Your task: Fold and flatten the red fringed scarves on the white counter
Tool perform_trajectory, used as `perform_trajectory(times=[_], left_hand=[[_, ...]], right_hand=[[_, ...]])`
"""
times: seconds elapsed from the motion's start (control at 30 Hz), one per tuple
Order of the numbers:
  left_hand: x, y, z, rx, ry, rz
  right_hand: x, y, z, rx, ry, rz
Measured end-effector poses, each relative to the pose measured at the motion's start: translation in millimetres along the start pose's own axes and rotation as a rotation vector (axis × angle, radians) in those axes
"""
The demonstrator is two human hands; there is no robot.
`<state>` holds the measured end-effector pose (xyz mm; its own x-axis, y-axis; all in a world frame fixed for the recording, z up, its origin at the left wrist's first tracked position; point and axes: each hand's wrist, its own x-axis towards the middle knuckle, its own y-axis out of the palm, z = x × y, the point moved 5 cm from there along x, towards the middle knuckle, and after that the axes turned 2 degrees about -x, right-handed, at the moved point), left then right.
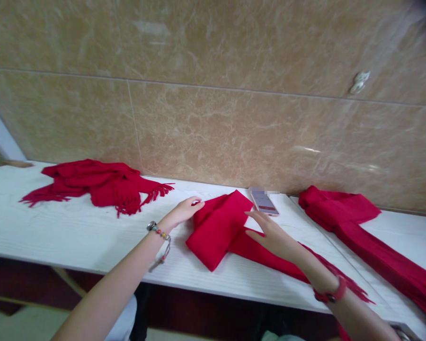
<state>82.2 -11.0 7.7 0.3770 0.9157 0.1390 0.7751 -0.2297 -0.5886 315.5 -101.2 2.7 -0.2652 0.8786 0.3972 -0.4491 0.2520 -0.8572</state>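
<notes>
A red scarf point(222, 232) lies partly folded on the white table, its folded part near the middle and a long fringed tail running to the lower right. My left hand point(182, 211) is at the upper left edge of the folded part, fingers slightly bent with a small gap between them. Over the right side of the same scarf is my right hand point(271, 233), thumb and fingers spread apart and holding nothing. Its forearm covers part of the tail.
Another red scarf point(92, 177) lies crumpled at the left. A third red scarf point(335, 208) stretches along the right. A phone point(264, 201) rests near the tiled wall point(213, 128). The white table's point(57, 237) front edge runs below my arms.
</notes>
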Motion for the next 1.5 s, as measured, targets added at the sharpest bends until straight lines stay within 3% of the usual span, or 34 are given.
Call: perform_trajectory(times=[0.07,0.2,0.3,0.47,0.57,0.73,0.97,1.13,1.27,1.33,1.4,1.5], left_hand=[[6.1,3.2,11.2,-0.061,-0.081,0.019],[9.0,-0.5,23.2,-0.159,-0.235,0.022],[6.8,0.7,14.1,-0.174,-0.180,0.110],[4.1,8.9,-4.1,0.234,0.176,0.267],[3.2,6.4,-5.3,0.301,0.296,0.296],[4.0,-8.2,2.4,0.402,0.239,0.254],[10.7,-17.7,8.4,0.569,0.260,0.143],[13.4,-12.2,17.1,0.555,0.130,0.150],[10.2,-11.6,6.0,0.444,0.168,0.093],[6.8,-9.5,-1.1,0.375,0.193,0.114],[3.3,-3.2,-4.6,0.323,0.204,0.222],[1.5,3.5,-4.1,0.328,0.228,0.305]], right_hand=[[21.3,6.7,3.9,-0.011,0.036,-0.066],[63.6,17.9,-24.7,-0.068,0.398,-0.078],[85.0,27.5,-45.9,-0.084,0.549,-0.048],[106.0,41.8,-66.8,-0.129,0.566,0.012],[116.0,45.8,-75.1,-0.135,0.539,0.028],[121.5,41.6,-90.4,-0.096,0.488,0.067],[104.8,19.7,-113.7,-0.041,0.509,-0.009],[103.2,23.5,-90.3,-0.228,0.507,-0.096],[103.0,-0.6,-39.3,-0.350,0.402,-0.101],[98.5,-9.8,-9.4,-0.331,0.313,0.082],[86.5,-10.4,14.5,-0.338,0.231,0.329],[60.7,-0.3,24.8,-0.363,0.181,0.550]])
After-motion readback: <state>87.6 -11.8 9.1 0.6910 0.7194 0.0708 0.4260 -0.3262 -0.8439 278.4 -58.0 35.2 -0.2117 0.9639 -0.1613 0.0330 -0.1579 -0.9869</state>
